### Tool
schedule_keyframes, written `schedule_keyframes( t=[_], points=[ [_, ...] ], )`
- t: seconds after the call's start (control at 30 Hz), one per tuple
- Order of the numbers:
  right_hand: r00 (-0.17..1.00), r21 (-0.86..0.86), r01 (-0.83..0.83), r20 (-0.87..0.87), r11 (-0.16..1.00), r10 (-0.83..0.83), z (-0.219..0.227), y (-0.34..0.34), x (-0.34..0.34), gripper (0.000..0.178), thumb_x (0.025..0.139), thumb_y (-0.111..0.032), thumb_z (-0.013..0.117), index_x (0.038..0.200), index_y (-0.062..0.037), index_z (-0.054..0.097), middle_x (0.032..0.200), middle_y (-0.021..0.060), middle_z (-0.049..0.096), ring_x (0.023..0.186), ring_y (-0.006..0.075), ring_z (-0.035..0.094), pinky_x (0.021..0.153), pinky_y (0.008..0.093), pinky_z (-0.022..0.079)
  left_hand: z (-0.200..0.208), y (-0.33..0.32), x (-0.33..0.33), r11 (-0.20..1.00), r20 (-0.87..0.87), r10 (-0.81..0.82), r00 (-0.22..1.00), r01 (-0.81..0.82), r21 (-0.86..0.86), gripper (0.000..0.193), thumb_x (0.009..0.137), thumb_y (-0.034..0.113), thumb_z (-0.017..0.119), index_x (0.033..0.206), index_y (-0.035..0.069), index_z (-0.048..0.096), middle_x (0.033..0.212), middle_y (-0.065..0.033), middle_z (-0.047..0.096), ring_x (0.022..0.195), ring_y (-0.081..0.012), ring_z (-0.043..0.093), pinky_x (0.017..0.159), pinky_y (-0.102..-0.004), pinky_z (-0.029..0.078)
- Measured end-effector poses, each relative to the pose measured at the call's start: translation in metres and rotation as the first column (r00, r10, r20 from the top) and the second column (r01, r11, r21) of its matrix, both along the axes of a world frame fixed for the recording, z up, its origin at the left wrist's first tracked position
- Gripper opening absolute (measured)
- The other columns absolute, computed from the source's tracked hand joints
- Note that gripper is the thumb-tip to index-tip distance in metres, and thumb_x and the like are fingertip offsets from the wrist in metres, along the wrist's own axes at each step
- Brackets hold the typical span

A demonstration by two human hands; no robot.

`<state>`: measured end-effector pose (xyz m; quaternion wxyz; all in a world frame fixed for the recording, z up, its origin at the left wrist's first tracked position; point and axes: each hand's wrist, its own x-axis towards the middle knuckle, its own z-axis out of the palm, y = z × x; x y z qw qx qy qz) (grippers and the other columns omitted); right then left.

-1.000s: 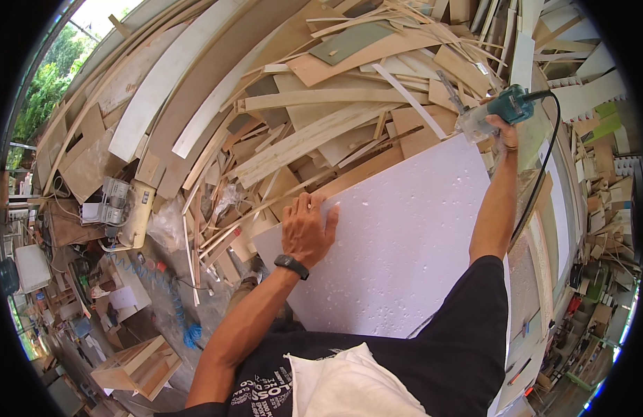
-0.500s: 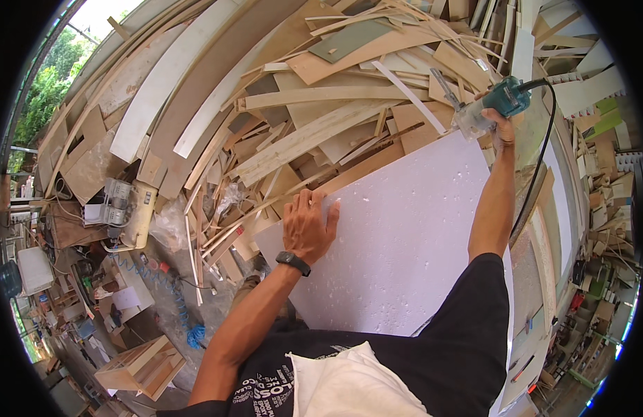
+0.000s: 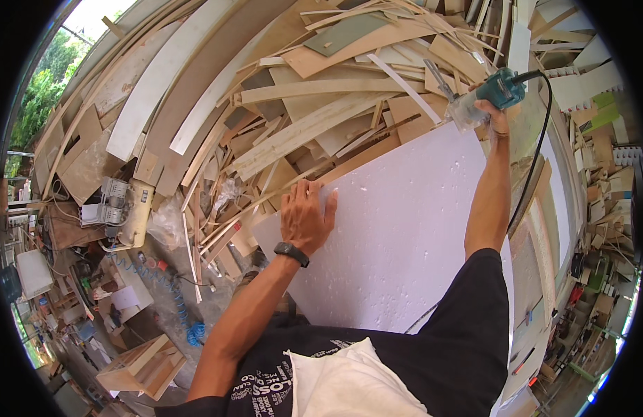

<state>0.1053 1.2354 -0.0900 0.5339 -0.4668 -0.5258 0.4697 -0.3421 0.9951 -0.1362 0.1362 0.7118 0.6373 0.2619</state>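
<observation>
While right hand [image 3: 494, 117] grips one router [image 3: 501, 88], left hand [image 3: 305, 217] lies spread on one white board [image 3: 398, 243]

One white panel [image 3: 398, 236], speckled with chips, before the person; left hand [image 3: 305, 217] laid on it, fingers spread at the far edge, black wristband [image 3: 291, 254] at the wrist. One teal handheld power tool [image 3: 501, 88] with clear base, gripped by the right hand [image 3: 498, 119] at the panel's far right corner; black cord [image 3: 546, 132] trailing from its rear. Beyond, wood offcuts [image 3: 314, 132], heaped, with one grey-green board [image 3: 346, 35]. At left, one cream tank [image 3: 138, 212]; one coiled blue hose [image 3: 195, 333]; one open wooden box [image 3: 137, 361], compartmented.
</observation>
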Motion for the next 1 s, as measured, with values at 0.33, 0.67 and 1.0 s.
schedule_keyframes(
  t=[0.33, 0.67, 1.0],
  points=[
    [0.995, 0.070, -0.010, -0.094, 0.997, 0.017, -0.009, -0.015, -0.029, 0.051, 0.070, 0.001, 0.081, 0.118, -0.0071, 0.066, 0.108, 0.0079, 0.072, 0.099, 0.0221, 0.068, 0.091, 0.0381, 0.054, -0.002, -0.002, 0.001, 1.000, 0.038, 0.020, 0.999, -0.021, 0.011, 0.032, 0.097, 0.032, 0.064, 0.110, 0.003, 0.064, 0.100, -0.0136, 0.062, 0.095, -0.0326, 0.061, 0.087, -0.0424, 0.044],
    [0.985, 0.167, 0.154, 0.047, 0.974, -0.164, -0.028, -0.033, -0.060, 0.055, 0.067, -0.009, 0.092, 0.116, -0.0045, 0.066, 0.107, 0.0088, 0.074, 0.097, 0.0209, 0.070, 0.090, 0.0357, 0.055, -0.003, 0.000, 0.003, 1.000, 0.012, 0.009, 1.000, -0.009, 0.010, 0.034, 0.099, 0.035, 0.061, 0.110, 0.003, 0.064, 0.103, -0.0124, 0.061, 0.100, -0.0296, 0.060, 0.087, -0.0420, 0.044],
    [0.673, 0.426, 0.293, 0.544, 0.856, -0.501, -0.021, -0.066, -0.082, 0.056, 0.066, -0.032, 0.097, 0.104, 0.0007, 0.071, 0.095, 0.0114, 0.075, 0.086, 0.0218, 0.072, 0.082, 0.0349, 0.057, -0.006, -0.002, 0.000, 0.999, 0.004, -0.004, 1.000, 0.004, 0.033, 0.034, 0.099, 0.035, 0.062, 0.110, 0.003, 0.064, 0.100, -0.0127, 0.062, 0.097, -0.0297, 0.059, 0.084, -0.0427, 0.043]
  ],
)
